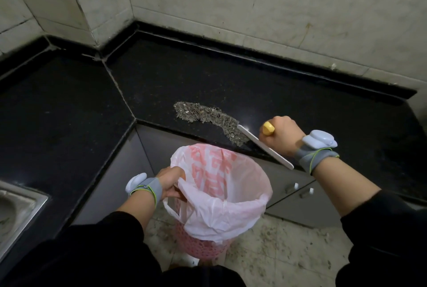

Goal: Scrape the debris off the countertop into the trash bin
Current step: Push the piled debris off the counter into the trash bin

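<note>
A grey-brown band of debris (208, 118) lies on the black countertop (69, 111), curving toward the front edge. My right hand (280, 135) grips the yellow handle of a scraper (265, 147), whose white blade rests on the counter edge against the right end of the debris. Below the edge stands a pink trash bin (198, 244) lined with a pink-and-white plastic bag (221, 194). My left hand (169, 182) holds the bag's rim at the bin's left side, keeping the bin just under the counter edge.
A steel sink (16, 203) is set into the counter at the lower left. Tiled walls (231, 9) close the counter's back. Grey cabinet doors with white handles (298, 188) sit beneath the counter. The floor (288, 252) is speckled with crumbs.
</note>
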A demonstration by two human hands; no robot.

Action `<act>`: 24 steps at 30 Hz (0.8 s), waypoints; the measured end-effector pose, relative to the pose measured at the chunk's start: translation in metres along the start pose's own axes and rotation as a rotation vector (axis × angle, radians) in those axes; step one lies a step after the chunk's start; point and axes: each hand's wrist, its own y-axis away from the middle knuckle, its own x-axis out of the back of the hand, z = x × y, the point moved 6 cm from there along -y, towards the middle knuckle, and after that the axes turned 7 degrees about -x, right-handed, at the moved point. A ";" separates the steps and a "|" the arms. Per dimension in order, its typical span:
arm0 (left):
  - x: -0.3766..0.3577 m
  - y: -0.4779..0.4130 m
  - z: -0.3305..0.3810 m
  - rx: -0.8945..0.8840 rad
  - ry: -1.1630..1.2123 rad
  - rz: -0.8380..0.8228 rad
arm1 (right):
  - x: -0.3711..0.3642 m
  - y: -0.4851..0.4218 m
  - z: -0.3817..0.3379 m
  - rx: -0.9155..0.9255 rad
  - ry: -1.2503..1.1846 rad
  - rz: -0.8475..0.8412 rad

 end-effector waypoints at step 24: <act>0.008 -0.005 0.002 0.034 -0.085 -0.059 | 0.026 -0.008 0.009 -0.084 -0.175 0.010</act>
